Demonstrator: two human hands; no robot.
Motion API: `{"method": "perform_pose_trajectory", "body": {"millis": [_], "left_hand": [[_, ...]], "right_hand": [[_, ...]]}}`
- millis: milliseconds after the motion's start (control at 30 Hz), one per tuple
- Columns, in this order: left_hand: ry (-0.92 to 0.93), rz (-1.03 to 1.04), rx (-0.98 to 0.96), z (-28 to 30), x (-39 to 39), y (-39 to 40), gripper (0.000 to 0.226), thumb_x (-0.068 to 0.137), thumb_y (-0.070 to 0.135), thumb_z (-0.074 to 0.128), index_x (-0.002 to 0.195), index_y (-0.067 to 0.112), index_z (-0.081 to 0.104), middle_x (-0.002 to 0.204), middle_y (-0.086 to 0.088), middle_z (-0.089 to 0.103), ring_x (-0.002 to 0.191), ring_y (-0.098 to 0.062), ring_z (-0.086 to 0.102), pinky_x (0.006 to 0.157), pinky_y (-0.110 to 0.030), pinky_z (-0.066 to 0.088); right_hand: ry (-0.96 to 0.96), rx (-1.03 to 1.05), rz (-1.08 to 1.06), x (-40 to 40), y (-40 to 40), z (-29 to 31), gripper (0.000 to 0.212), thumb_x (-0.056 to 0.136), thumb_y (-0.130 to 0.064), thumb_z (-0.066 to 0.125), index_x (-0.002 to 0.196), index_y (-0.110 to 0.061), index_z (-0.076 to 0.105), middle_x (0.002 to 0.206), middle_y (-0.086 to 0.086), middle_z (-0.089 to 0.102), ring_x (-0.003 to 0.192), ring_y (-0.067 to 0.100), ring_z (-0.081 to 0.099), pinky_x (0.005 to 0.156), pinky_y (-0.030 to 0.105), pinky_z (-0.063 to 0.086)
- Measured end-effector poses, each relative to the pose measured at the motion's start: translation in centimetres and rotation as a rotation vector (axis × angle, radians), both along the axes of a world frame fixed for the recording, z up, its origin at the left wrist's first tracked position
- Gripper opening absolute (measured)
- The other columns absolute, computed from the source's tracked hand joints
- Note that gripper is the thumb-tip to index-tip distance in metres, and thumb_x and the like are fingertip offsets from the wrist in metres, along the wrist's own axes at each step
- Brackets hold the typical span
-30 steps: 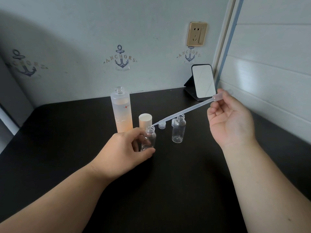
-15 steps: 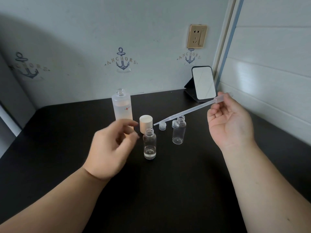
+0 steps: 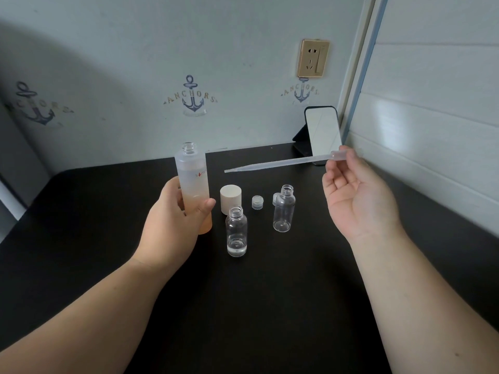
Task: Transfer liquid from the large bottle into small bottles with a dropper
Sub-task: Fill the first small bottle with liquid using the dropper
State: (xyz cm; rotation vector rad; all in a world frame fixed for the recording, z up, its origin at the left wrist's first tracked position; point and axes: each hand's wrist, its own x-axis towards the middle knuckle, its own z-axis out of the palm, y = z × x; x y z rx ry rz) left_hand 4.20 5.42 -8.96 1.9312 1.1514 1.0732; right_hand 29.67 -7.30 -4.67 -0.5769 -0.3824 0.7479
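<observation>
On the dark table (image 3: 81,238) we have the left hand (image 3: 172,225) curled round the uncapped big bottle (image 3: 193,184), and the right hand (image 3: 359,201) pinching the dropper (image 3: 278,163) by its bulb, tip level and short of the neck. A hasty squeeze could drip; a nudge could topple the near vial (image 3: 236,233) (a little liquid inside). The far vial (image 3: 283,209) seems empty, and it half hides a cap behind it.

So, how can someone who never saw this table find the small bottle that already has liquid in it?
Start at the tall frosted bottle that the left hand holds. Just right of it, nearest the person, stands a small clear bottle. Unlike the other small bottle, it holds a little clear liquid.
</observation>
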Motion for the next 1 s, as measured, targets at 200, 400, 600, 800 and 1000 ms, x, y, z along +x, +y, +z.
{"method": "perform_pose_trajectory", "body": {"millis": [200, 400, 600, 800, 1000], "left_hand": [[-0.034, -0.057, 0.054, 0.6, -0.5, -0.8, 0.044, 0.089, 0.043, 0.072, 0.103, 0.072, 0.042, 0.099, 0.047, 0.055, 0.092, 0.021, 0.055, 0.07, -0.017, 0.043], [0.014, -0.105, 0.105, 1.2, -0.5, -1.6, 0.052, 0.09, 0.033, 0.072, 0.104, 0.074, 0.043, 0.107, 0.036, 0.058, 0.095, -0.006, 0.064, 0.082, -0.037, 0.054], [0.06, -0.088, 0.192, 1.1, -0.5, -1.5, 0.052, 0.088, 0.029, 0.073, 0.115, 0.063, 0.045, 0.11, 0.048, 0.05, 0.103, 0.003, 0.054, 0.084, -0.025, 0.042], [0.121, -0.033, 0.287, 0.6, -0.4, -1.0, 0.056, 0.087, 0.024, 0.074, 0.127, 0.053, 0.047, 0.102, 0.031, 0.052, 0.1, 0.018, 0.045, 0.079, -0.013, 0.034], [0.181, -0.011, 0.316, 0.4, -0.4, -1.1, 0.058, 0.087, 0.024, 0.076, 0.137, 0.042, 0.053, 0.114, 0.018, 0.054, 0.109, -0.012, 0.052, 0.09, -0.029, 0.041]], "right_hand": [[0.039, 0.035, -0.003, 0.1, -0.1, 0.1, 0.011, 0.091, -0.012, 0.07, 0.095, -0.005, 0.077, 0.089, 0.006, 0.075, 0.077, 0.016, 0.072, 0.07, 0.024, 0.056], [0.007, 0.048, -0.012, 0.0, -0.3, 0.2, 0.021, 0.087, -0.016, 0.072, 0.103, -0.003, 0.069, 0.09, 0.004, 0.075, 0.079, 0.014, 0.071, 0.073, 0.022, 0.055], [-0.02, 0.028, -0.045, -0.1, -0.3, 0.5, 0.017, 0.092, -0.013, 0.067, 0.106, -0.005, 0.069, 0.085, 0.004, 0.074, 0.075, 0.013, 0.07, 0.072, 0.022, 0.055], [-0.067, 0.004, -0.091, 0.0, -0.5, 0.5, 0.01, 0.093, -0.009, 0.066, 0.089, -0.01, 0.075, 0.081, 0.003, 0.072, 0.068, 0.011, 0.065, 0.065, 0.021, 0.052], [-0.149, -0.028, -0.085, -0.1, -0.5, 0.4, 0.024, 0.093, -0.004, 0.064, 0.077, -0.014, 0.079, 0.078, 0.002, 0.073, 0.062, 0.01, 0.063, 0.06, 0.019, 0.05]]}}
